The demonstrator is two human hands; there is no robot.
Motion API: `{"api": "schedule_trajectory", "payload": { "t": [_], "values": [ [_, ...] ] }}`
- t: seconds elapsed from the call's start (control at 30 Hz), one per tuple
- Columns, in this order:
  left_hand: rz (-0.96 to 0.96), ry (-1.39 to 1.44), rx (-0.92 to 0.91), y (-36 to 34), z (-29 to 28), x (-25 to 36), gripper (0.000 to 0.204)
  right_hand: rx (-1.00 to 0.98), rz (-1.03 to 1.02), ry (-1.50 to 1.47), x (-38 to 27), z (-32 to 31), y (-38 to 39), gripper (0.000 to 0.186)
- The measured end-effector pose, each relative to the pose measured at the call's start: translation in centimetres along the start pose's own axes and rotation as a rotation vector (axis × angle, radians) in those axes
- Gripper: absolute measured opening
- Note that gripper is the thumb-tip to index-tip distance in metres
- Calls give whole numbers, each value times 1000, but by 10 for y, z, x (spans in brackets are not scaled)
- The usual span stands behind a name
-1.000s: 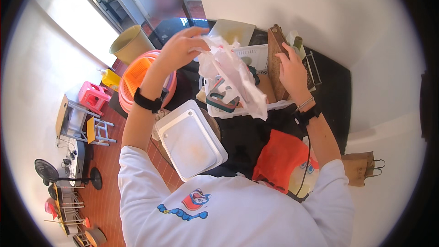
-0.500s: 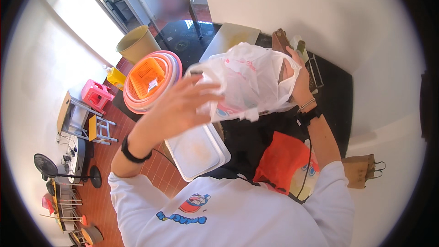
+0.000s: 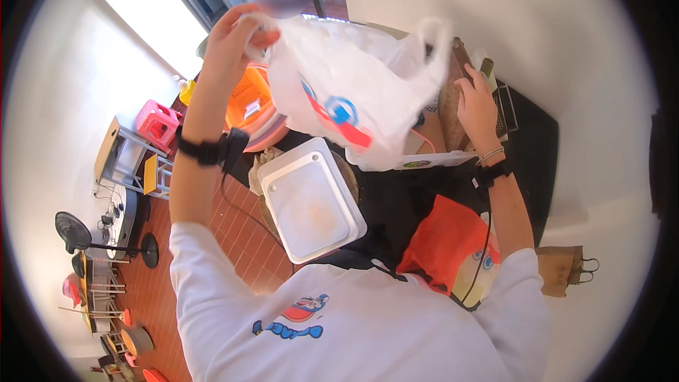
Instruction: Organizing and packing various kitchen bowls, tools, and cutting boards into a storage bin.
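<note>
A white plastic bag (image 3: 339,78) with red and blue print is stretched up and to the left. My left hand (image 3: 240,39) pinches its upper left edge, fingers closed on the plastic. Beneath the bag's right side shows a white bin (image 3: 442,161) holding brown pieces and other items I cannot make out. My right hand (image 3: 478,110) is beside a brown board-like piece (image 3: 453,110) at the bin's right, its fingers apart and off the bag. Whether the fingertips touch that piece is unclear. The bag hides most of the bin.
Left of the bag are stacked basins with an orange basket (image 3: 249,95). White plastic trays (image 3: 311,201) rest in front on a round board. A red bag (image 3: 442,240) lies near my right arm. A metal rack (image 3: 508,106) stands by the wall. Cables trail from my wrists.
My left hand has moved up and away, pulling the white bag off the bin's right part. My right hand no longer has the bag's edge around it, and the bin's contents now show.
</note>
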State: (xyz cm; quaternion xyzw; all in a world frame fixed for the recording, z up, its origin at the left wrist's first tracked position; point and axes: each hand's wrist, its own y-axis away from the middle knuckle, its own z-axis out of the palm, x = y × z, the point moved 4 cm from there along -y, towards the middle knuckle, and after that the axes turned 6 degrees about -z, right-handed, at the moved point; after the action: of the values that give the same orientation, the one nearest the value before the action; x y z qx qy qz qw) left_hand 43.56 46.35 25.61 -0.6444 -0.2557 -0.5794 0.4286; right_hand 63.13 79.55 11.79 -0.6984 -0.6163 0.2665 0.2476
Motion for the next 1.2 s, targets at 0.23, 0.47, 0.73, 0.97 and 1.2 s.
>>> {"api": "schedule_trajectory", "payload": {
  "t": [0.23,0.47,0.73,0.97,1.2],
  "values": [
    [123,384,73,-130,-12,-32,33,0,28,-13,-5,1,2,20],
    [199,790,285,-207,-68,-72,32,17,40,-28,-6,-8,1,19],
    [186,-974,43,-156,-58,-207,14,30,53,-54,-9,-7,-2,21],
    [124,-791,-900,2,112,-194,57,40,37,-25,-2,-3,2,22],
    [3,-1162,-1270,42,119,-217,47,35,34,-47,-5,-4,-3,24]
  ]
}}
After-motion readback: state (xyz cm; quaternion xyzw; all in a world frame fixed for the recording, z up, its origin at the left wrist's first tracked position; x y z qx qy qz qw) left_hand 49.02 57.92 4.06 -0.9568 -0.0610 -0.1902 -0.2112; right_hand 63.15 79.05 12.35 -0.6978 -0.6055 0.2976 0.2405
